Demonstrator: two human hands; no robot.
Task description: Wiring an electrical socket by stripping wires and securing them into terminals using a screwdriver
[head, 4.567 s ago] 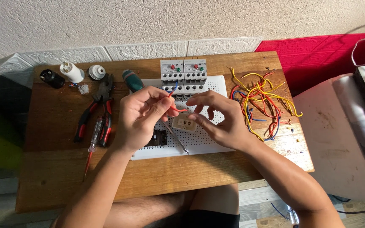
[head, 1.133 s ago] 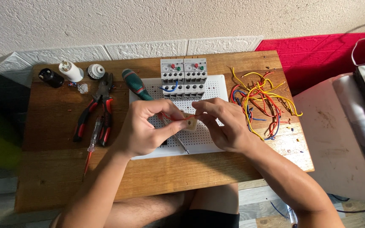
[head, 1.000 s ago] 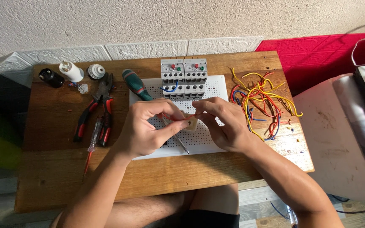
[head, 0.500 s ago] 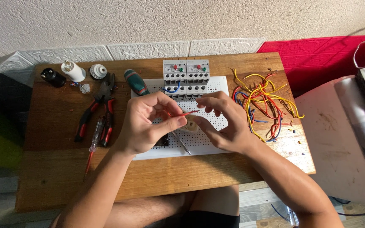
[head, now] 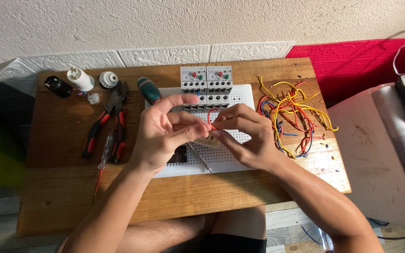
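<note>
My left hand (head: 162, 133) and my right hand (head: 247, 136) meet over the white perforated board (head: 240, 96) in the middle of the wooden table (head: 62, 173). Between their fingertips is a short red wire (head: 211, 117), bent in a loop, and a small beige part (head: 210, 139) under it. My right hand pinches the wire; my left thumb and finger press on it and the part, the forefinger raised. Two grey relay blocks (head: 206, 84) stand at the board's far edge, just beyond my fingers.
Red-handled pliers (head: 103, 122), a red tester screwdriver (head: 102, 164) and a teal-handled screwdriver (head: 148, 91) lie left of the board. A black plug (head: 57, 86) and white sockets (head: 81, 79) sit at the far left. A tangle of coloured wires (head: 292, 112) lies right.
The red wire has come back up between my fingertips as a loop. My left forefinger has lifted off. Both hands stayed over the board.
</note>
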